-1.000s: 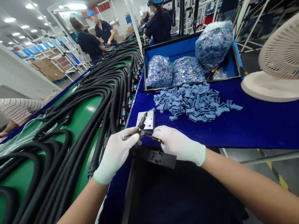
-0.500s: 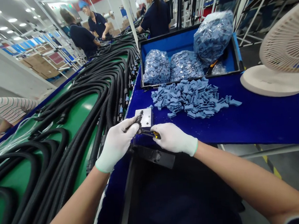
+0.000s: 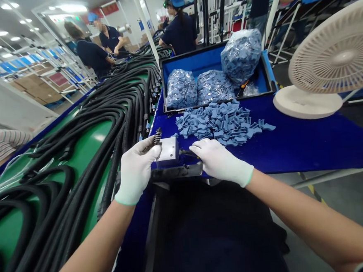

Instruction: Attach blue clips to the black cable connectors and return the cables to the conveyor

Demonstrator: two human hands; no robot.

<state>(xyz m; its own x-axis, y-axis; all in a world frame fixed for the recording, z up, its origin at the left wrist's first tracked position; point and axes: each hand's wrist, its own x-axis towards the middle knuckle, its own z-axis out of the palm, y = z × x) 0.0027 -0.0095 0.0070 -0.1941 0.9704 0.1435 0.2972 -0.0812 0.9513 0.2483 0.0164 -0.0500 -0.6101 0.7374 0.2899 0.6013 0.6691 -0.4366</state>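
My left hand, in a white glove, is closed with thumb and fingers around a small black part with a coil spring, held upright. Behind it a silver metal block lies at the corner of the blue table. My right hand, also gloved, is closed on a thin dark tool with a trace of yellow. The tool points left toward the block; its kind is mostly hidden by the fingers. Below the block, a flat black piece runs along the table edge.
Light-blue plastic clips are piled beyond my right hand. Behind them a blue bin holds bagged clips. A white fan stands at right. Black corrugated hoses cover the green bench at left. Several people work farther back.
My hands have moved apart. The spring part has turned upright in my left hand, and the tool has moved away from it to the right. The view has shifted slightly.
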